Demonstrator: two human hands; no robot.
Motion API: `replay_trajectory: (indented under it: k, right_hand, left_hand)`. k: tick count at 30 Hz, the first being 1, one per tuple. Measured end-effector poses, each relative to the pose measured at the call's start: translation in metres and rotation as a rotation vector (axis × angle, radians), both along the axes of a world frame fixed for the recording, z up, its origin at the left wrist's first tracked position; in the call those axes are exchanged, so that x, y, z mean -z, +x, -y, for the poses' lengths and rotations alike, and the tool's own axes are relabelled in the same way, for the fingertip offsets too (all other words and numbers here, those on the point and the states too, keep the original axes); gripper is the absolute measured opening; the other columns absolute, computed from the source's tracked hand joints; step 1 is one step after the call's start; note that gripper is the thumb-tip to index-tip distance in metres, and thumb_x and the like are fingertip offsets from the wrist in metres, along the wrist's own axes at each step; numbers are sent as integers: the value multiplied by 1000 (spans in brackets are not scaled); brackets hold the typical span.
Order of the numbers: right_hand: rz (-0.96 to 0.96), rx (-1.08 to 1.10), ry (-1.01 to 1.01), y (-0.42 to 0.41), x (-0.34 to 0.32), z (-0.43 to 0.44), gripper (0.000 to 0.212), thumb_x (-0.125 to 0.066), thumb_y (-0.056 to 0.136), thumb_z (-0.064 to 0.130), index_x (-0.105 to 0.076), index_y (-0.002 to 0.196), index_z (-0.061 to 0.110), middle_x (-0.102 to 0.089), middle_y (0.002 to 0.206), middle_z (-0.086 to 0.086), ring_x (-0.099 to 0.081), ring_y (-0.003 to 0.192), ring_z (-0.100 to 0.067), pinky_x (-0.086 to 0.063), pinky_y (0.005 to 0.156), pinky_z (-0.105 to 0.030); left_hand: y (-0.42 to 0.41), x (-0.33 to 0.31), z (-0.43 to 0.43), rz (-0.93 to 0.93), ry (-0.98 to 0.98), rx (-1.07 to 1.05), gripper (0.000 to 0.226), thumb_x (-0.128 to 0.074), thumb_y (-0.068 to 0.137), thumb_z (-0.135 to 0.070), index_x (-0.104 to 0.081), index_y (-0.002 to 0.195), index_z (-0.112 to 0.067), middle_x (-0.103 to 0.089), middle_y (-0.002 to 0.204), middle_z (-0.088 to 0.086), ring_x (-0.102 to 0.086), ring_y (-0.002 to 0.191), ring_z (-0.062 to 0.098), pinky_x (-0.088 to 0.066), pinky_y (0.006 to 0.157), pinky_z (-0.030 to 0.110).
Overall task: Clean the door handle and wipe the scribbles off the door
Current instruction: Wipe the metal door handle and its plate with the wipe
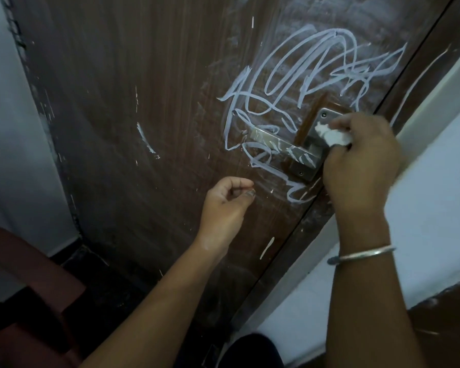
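Brown wood-grain laminate forms the face of the door (pixel 144 115), which fills most of the head view and carries pale smears and scratches. White scribbles (pixel 303 75) loop across its upper right area, run down around the hardware, and end in a tangle just below it. The door handle (pixel 282 146) is a flat metal lever lying roughly level. White strokes cross its surface, and it joins a rectangular metal backplate (pixel 329 115) with a visible screw near the top and another near the bottom. The right hand (pixel 361 158) is positioned at the right side of the backplate, with its fingers pinching a crumpled white wad (pixel 335 135), cloth or tissue, which is pressed against the plate just above the root of the lever. A thin metal bangle (pixel 361 254) sits on the right wrist. The left hand (pixel 226 205) is well apart from the right, below and left of the lever and close to the door face. Its fingers are loosely curled with the thumb near the forefinger tip, and it holds nothing that can be seen. A white door frame (pixel 422 107) runs along the right edge of the door. A reddish-brown chair (pixel 24 274) occupies the lower left corner, in front of a pale wall (pixel 0 128).
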State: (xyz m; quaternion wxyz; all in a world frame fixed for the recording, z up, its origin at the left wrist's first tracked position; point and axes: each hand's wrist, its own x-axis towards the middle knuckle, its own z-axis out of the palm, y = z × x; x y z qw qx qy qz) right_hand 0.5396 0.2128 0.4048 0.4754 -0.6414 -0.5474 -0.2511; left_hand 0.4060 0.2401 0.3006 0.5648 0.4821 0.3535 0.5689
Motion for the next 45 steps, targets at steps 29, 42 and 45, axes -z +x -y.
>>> replay_trajectory:
  k: [29,42,45]
  right_hand:
    - [429,-188,-723,15,-43,-31,42,-52,76,-6,-62,82,34,-63,82,-1,-57,78,-26,-53,69,-42]
    - [311,-255,-729,16,-36,-27,40,-49,81,-6,-63,88,31,-51,74,9,-47,63,-8,-36,54,-25]
    - [363,-202,-620,18,-34,-21,38,-54,77,-5,-65,89,29,-62,83,-1,-55,74,-21,-45,64,-33]
  left_hand:
    - [-8,-7,3,-16,-1,-29,13,-62,87,-7,-65,88,-20,-59,76,-7,-56,66,-7,-45,59,8]
    - [1,-8,7,-45,7,10,14,-63,87,-9,-66,88,-22,-60,79,-7,-58,75,2,-45,59,10]
    - [-3,-7,6,-51,11,-5,15,-63,87,-9,-66,86,-23,-60,81,-3,-57,75,3,-45,59,10]
